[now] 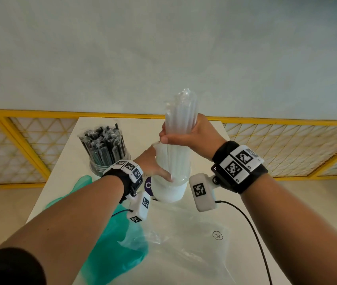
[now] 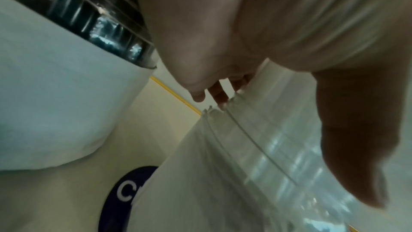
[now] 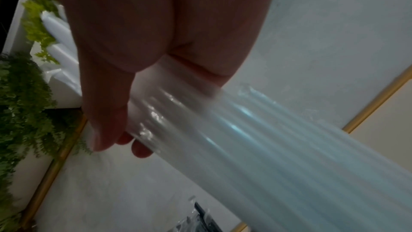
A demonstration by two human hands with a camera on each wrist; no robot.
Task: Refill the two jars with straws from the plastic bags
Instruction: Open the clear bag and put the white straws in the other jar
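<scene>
A bundle of clear straws point(image 1: 181, 118) in glossy plastic wrap stands upright with its lower end in the clear jar point(image 1: 168, 191) at the table's middle. My right hand point(image 1: 175, 136) grips the bundle point(image 3: 267, 138) around its middle, thumb in front. Lower down, my left hand point(image 1: 157, 167) curls round the bundle point(image 2: 256, 147) at the jar's mouth, its thumb lying along the rim. The second jar point(image 1: 110, 167), back left, is packed with black wrapped straws point(image 1: 103, 142). In the left wrist view those black straws point(image 2: 89, 15) show at the top left.
A crumpled green plastic bag point(image 1: 106, 233) and an empty clear bag point(image 1: 184, 243) lie on the white table point(image 1: 64, 161) in front of the jars. A purple round sticker point(image 1: 148, 185) sits beside the clear jar. A yellow lattice fence point(image 1: 29, 149) runs behind the table.
</scene>
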